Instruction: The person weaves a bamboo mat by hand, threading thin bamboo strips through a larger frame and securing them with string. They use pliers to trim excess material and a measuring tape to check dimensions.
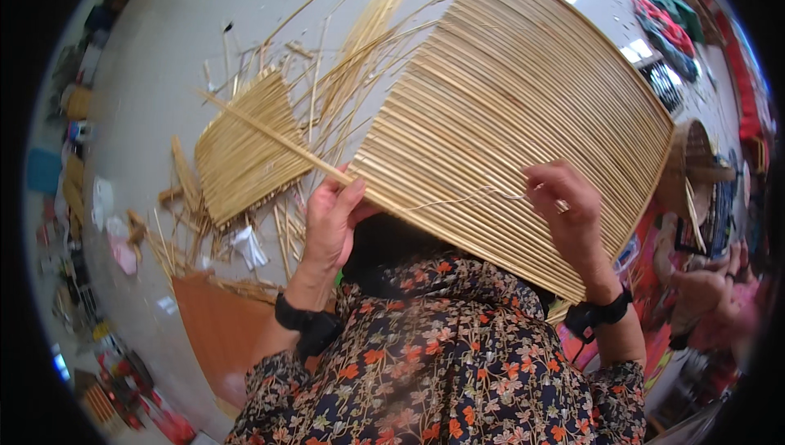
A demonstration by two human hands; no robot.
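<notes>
A large mat of straw-coloured reed stalks (523,110), laid side by side in rows, spreads in front of me and reaches down to my lap. My left hand (331,220) grips its near left corner, thumb on top. A long reed stalk (266,128) runs from that grip out to the upper left. Over the mat's lower part, my right hand (564,208) is closed in a pinch on a thin white string (458,198). The string runs loosely leftward from its fingers to the mat's near edge.
On the pale floor lies a smaller reed mat (249,146), with loose stalks (360,52) scattered round it. A brown board (217,334) is at lower left. At right are a woven basket (685,167) and another person's arm (703,298). Coloured cloths (666,24) lie at the far right.
</notes>
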